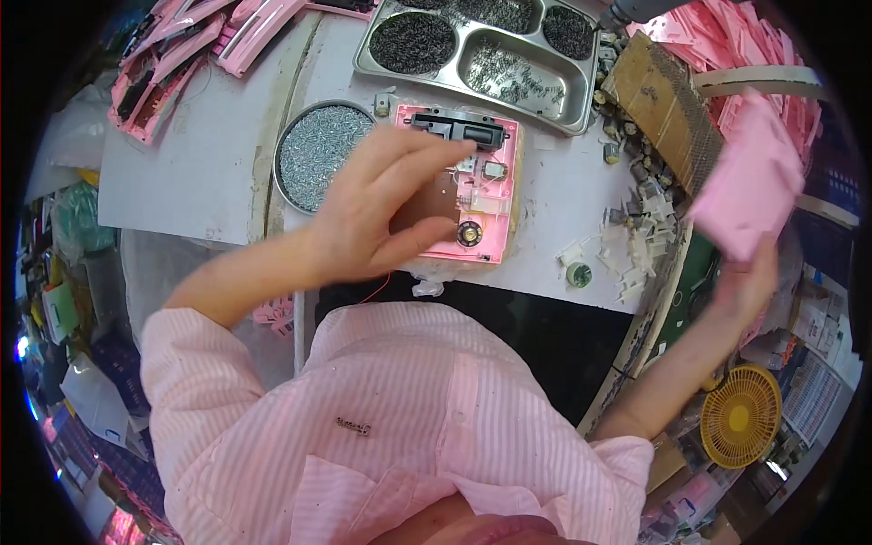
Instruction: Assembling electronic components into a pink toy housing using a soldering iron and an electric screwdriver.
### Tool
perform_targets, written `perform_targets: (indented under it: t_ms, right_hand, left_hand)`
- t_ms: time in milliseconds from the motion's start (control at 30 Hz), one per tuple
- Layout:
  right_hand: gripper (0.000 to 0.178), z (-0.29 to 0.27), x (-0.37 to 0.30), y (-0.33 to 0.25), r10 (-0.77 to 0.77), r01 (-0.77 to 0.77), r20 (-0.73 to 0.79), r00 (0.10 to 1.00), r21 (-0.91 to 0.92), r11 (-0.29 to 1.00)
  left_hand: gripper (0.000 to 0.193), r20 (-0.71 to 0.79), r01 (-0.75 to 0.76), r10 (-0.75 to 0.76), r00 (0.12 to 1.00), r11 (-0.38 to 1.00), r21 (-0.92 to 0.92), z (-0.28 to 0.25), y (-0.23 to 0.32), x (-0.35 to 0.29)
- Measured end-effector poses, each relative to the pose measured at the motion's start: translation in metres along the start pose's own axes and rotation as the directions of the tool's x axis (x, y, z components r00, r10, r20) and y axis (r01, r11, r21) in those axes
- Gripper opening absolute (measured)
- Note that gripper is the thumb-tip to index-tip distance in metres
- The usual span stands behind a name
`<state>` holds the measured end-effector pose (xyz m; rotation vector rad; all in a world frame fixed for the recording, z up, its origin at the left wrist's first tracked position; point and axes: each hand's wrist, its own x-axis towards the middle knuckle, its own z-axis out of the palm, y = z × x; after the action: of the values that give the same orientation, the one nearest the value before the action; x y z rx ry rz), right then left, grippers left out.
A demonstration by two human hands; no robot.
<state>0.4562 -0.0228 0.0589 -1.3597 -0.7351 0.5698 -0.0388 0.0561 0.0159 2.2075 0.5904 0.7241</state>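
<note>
A pink plastic casing [492, 247] lies on the bench in front of me. A black part [481, 136], a small motor [495, 170] and a round black part with a brass-coloured centre [470, 233] are fitted in it. My left hand [368, 200] is over its left side, thumb and fingers spread apart. The fingertips are by the black part and the thumb is near the round part; whether they press on the casing, I cannot tell. Off to the right, my right hand [749, 282] grips the lower end of a pink plastic shell [752, 186], blurred by motion.
A round tin of small screws [320, 150] stands left of the casing. Behind is a metal tray [472, 41] of springs and small parts. Motors and white plastic pieces [649, 232] lie to the right. Pink shells [173, 59] are piled far left and far right. A yellow basket [740, 418] is lower right.
</note>
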Motion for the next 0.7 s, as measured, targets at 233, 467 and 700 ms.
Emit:
perform_targets:
  t_ms: [233, 467, 700]
  right_hand:
    - [0.057, 0.184, -0.194, 0.031, 0.17, -0.118, 0.402, 0.9, -0.152, 0.981]
    - [0.057, 0.177, -0.208, 0.063, 0.106, 0.216, 0.561, 0.821, -0.477, 0.852]
    - [0.05, 0.175, -0.211, 0.068, 0.186, 0.128, 0.52, 0.834, -0.509, 0.851]
  left_hand:
    - [0.089, -0.181, 0.286, -0.44, 0.879, 0.793, -0.538, 0.04, 0.021, -0.009]
    - [0.086, -0.254, 0.414, -0.415, 0.874, 0.908, -0.057, 0.034, 0.0, -0.028]
    - [0.08, -0.187, 0.404, -0.382, 0.905, 0.909, 0.1, 0.03, -0.011, -0.025]
